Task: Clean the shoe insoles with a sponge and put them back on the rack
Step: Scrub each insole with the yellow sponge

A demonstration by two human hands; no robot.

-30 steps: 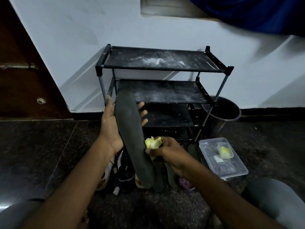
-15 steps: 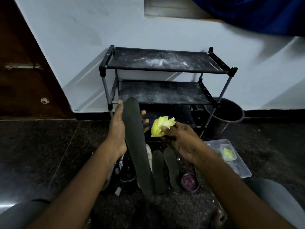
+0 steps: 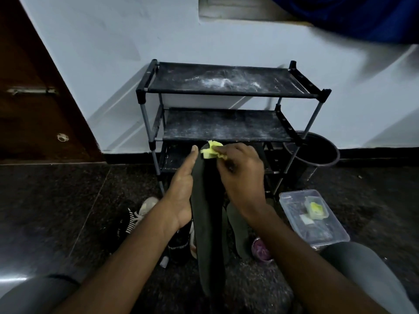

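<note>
A long dark insole point(image 3: 209, 223) stands upright in front of me. My left hand point(image 3: 182, 189) holds it from the left side, thumb straight up along its edge; the fingers are hidden behind it. My right hand point(image 3: 240, 175) grips a crumpled yellow sponge point(image 3: 212, 150) and presses it on the insole's top end. The black three-shelf rack point(image 3: 226, 91) stands against the white wall just behind. Two more dark insoles point(image 3: 239, 230) lie on the floor under my right wrist.
A clear plastic box point(image 3: 317, 220) with a small yellow-filled tub sits on the floor at right. A black bucket point(image 3: 317, 150) stands beside the rack. Shoes point(image 3: 140, 214) and a small purple bowl point(image 3: 260, 248) lie on the dark floor. My knees frame the bottom corners.
My right hand has carried the sponge from the insole's lower part up to its top end. The insole has turned more upright and edge-on in my left hand.
</note>
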